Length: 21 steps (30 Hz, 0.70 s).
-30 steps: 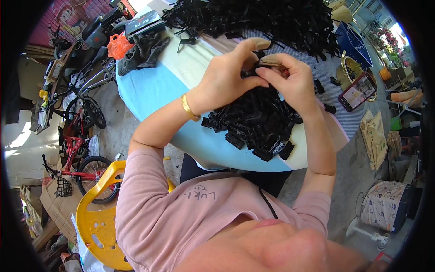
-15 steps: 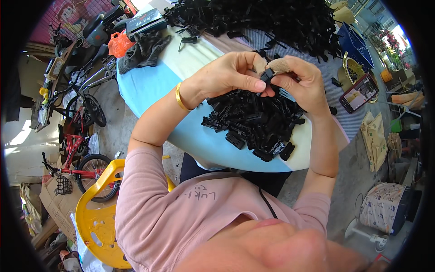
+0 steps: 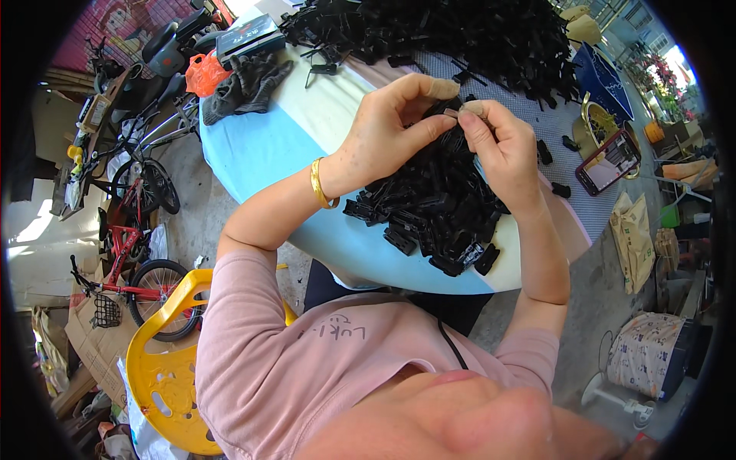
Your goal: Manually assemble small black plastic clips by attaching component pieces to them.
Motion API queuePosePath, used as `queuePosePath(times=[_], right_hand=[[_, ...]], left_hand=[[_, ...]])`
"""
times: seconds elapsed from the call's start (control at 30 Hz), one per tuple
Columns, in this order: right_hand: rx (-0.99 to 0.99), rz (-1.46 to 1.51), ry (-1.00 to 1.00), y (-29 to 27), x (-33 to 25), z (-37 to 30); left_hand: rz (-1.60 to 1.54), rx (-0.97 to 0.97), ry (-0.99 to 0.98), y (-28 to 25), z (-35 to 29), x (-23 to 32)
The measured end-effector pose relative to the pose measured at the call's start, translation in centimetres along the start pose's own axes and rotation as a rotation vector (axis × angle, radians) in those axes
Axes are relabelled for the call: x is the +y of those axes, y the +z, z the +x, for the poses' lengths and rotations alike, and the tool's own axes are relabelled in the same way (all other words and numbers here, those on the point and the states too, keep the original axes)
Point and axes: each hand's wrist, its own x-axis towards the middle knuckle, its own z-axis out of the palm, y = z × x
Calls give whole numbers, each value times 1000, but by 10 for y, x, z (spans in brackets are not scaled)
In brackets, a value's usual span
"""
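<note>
My left hand (image 3: pixel 383 126) is raised over the table, thumb and forefinger curled round a small black plastic part that mostly disappears among the fingers and the dark pile behind. Against its thumb tip, my right hand (image 3: pixel 502 146) pinches with thumb and forefinger; what it grips is too small to make out. Tan covers wrap some fingertips. Just below the hands lies a heap of black plastic parts (image 3: pixel 429 207) on the striped tablecloth (image 3: pixel 264 153).
A much larger pile of black parts (image 3: pixel 445 34) covers the table's far side. Dark gloves (image 3: pixel 245 88), an orange bag (image 3: pixel 205 73) and a box (image 3: pixel 249 38) sit far left. At right are a phone (image 3: pixel 609 162) and a gold-coloured container (image 3: pixel 594 123). A yellow chair (image 3: pixel 172 376) stands at left.
The black part, plainly visible between both hands before, is now mostly hidden. My left forefinger has lifted into an arch, and my right hand has shifted slightly left and turned.
</note>
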Motion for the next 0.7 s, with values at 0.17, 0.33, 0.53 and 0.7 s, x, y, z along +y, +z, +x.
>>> queuePosePath(times=[0.17, 0.33, 0.53, 0.7], right_hand=[[-29, 67, 58, 3, -2, 0], [-70, 57, 110, 1, -2, 0], [-270, 217, 184, -34, 41, 39], [-237, -384, 113, -28, 110, 71]], left_hand=[[175, 51, 164, -2, -3, -7], [562, 33, 459, -5, -2, -2], [451, 94, 308, 3, 0, 0], [680, -397, 506, 8, -5, -8]])
